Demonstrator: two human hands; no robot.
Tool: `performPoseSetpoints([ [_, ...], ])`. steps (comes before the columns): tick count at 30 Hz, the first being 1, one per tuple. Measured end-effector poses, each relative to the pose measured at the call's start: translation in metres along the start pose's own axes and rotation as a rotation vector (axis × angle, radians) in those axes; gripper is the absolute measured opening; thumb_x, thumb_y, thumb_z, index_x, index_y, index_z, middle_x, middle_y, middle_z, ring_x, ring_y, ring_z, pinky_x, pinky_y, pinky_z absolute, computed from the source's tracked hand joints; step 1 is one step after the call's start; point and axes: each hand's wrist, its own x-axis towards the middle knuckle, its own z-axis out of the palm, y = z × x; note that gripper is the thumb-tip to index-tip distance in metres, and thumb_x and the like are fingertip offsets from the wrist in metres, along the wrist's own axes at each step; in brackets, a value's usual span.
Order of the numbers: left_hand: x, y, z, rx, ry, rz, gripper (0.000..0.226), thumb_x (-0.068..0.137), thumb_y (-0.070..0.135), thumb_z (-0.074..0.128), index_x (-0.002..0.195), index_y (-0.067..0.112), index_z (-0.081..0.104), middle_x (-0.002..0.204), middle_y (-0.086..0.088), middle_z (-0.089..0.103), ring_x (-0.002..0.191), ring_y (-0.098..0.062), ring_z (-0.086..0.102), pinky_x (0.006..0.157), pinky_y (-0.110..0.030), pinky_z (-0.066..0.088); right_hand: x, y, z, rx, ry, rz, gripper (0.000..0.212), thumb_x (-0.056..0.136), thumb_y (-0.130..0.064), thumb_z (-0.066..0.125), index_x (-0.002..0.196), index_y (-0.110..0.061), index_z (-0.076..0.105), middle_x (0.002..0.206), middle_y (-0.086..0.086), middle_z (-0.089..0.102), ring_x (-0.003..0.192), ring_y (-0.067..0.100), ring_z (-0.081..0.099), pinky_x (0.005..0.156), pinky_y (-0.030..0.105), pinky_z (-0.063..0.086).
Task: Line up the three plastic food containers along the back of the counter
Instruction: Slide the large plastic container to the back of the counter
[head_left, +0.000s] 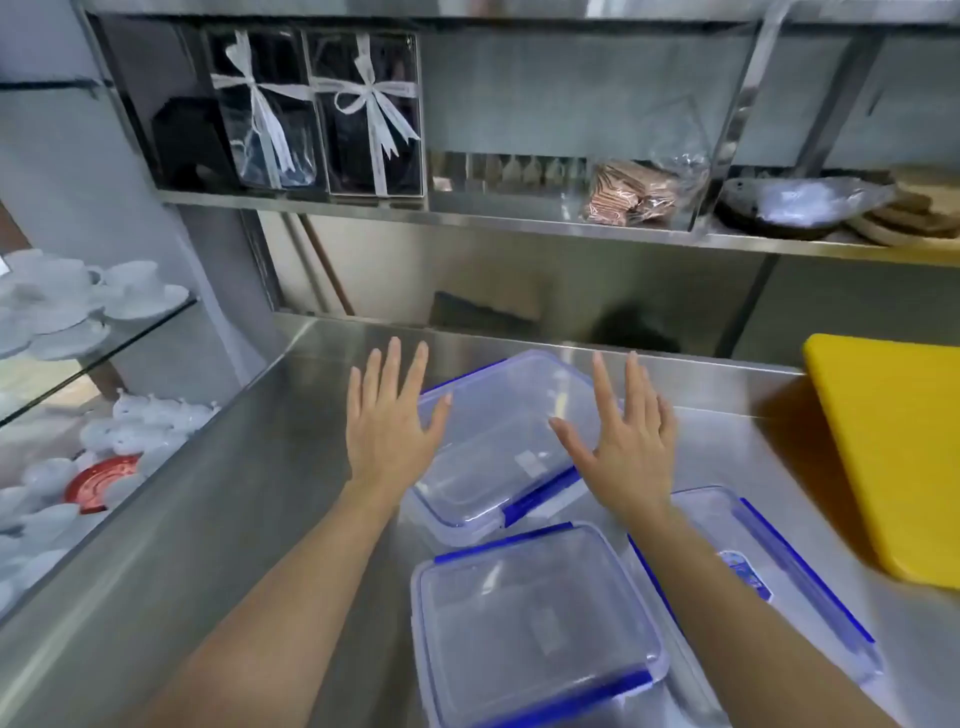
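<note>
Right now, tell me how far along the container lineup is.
Nothing is lined up yet. Both open hands, left hand and right hand, flank the far container, not gripping it. The near container and right container remain clustered near the counter's front.

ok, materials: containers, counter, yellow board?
Containers: clear glossy plastic, see-through with blue clip latches. Counter: looks like brushed stainless steel, grey with streaky reflections. Yellow board: opaque, matte, probably plastic; can't be sure.
</note>
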Motion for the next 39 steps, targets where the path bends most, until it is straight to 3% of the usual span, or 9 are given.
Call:
performPoseSetpoints([
  [6,-0.008,-0.02,0.029,0.015,-0.067,-0.053,0.064,0.088,0.054,0.033,0.144,0.022,0.033,0.154,-0.012,0.03,0.143,-0.031,0.026,0.117,-0.045,0.013,-0.017,0.007,0.032,0.084,-0.2,0.146,0.078,0.085,-0.064,0.036,0.147,-0.035,0.0,0.159,0.012,0.0,0.146,0.029,0.008,0.114,0.043,0.02],
  [8,-0.008,-0.026,0.035,0.008,-0.09,-0.077,0.063,0.089,0.053,0.037,0.144,0.023,0.031,0.155,-0.012,0.027,0.144,-0.03,0.023,0.118,-0.044,0.011,-0.017,0.006,0.038,0.147,-0.292,0.252,0.084,0.084,-0.064,0.039,0.148,-0.031,-0.004,0.159,0.016,-0.003,0.143,0.035,0.018,0.113,0.044,0.024],
  [12,-0.008,-0.032,0.042,-0.015,-0.237,-0.158,0.066,0.089,0.059,0.037,0.146,0.028,0.025,0.158,-0.007,0.02,0.146,-0.026,0.016,0.119,-0.043,0.006,-0.015,0.0,0.045,0.387,-0.457,0.513,0.095,0.081,-0.066,0.043,0.146,-0.028,-0.013,0.159,0.013,0.006,0.137,0.04,0.03,0.107,0.049,0.033],
  [17,0.004,-0.038,0.046,-0.071,-0.423,-0.198,0.068,0.087,0.062,0.037,0.145,0.027,0.027,0.156,-0.006,0.026,0.142,-0.028,0.023,0.116,-0.044,0.017,-0.011,-0.013,0.043,0.73,-0.47,0.702,0.098,0.087,-0.046,0.054,0.145,-0.017,-0.019,0.153,0.007,0.028,0.133,0.031,0.037,0.107,0.038,0.032],
  [22,0.027,-0.041,0.04,-0.048,-0.439,-0.225,0.059,0.089,0.056,0.042,0.133,0.018,0.044,0.137,-0.01,0.044,0.124,-0.032,0.041,0.102,-0.043,0.034,-0.007,-0.016,0.049,0.874,-0.349,0.814,0.078,0.089,-0.032,0.057,0.146,-0.016,0.006,0.137,0.007,0.046,0.108,0.022,0.049,0.09,0.033,0.043],
  [26,0.05,-0.042,0.041,-0.174,-0.558,-0.275,0.052,0.087,0.051,0.048,0.119,0.01,0.048,0.127,-0.013,0.048,0.115,-0.033,0.05,0.093,-0.043,0.042,0.0,-0.012,0.061,0.942,-0.341,0.904,0.055,0.084,-0.027,0.061,0.126,-0.015,0.028,0.121,0.014,0.053,0.089,0.025,0.055,0.051,0.03,0.05],
  [30,0.062,-0.049,0.048,-0.363,-0.666,-0.365,0.051,0.086,0.053,0.05,0.113,0.009,0.052,0.107,-0.005,0.057,0.094,-0.024,0.056,0.078,-0.036,0.043,0.006,-0.01,0.066,0.981,-0.285,0.889,0.048,0.084,-0.022,0.059,0.123,-0.016,0.031,0.115,0.011,0.052,0.091,0.028,0.057,0.048,0.03,0.048],
  [34,0.051,-0.073,0.058,-0.646,-0.58,-0.568,0.047,0.074,0.056,0.065,0.066,0.016,0.042,0.067,0.0,0.047,0.059,-0.017,0.043,0.056,-0.032,0.029,0.016,-0.015,0.072,1.017,-0.244,0.808,0.043,0.087,-0.017,0.059,0.126,-0.017,0.04,0.112,0.007,0.057,0.09,0.023,0.058,0.064,0.035,0.052],
  [39,0.025,-0.094,0.063,-0.812,-0.277,-0.808,0.047,0.071,0.048,0.073,0.067,0.015,0.039,0.066,-0.002,0.048,0.064,-0.023,0.045,0.061,-0.035,0.034,0.029,-0.047,0.087,1.055,-0.295,0.733,0.041,0.084,-0.01,0.063,0.122,-0.013,0.046,0.108,0.007,0.061,0.085,0.019,0.061,0.073,0.033,0.051],
])
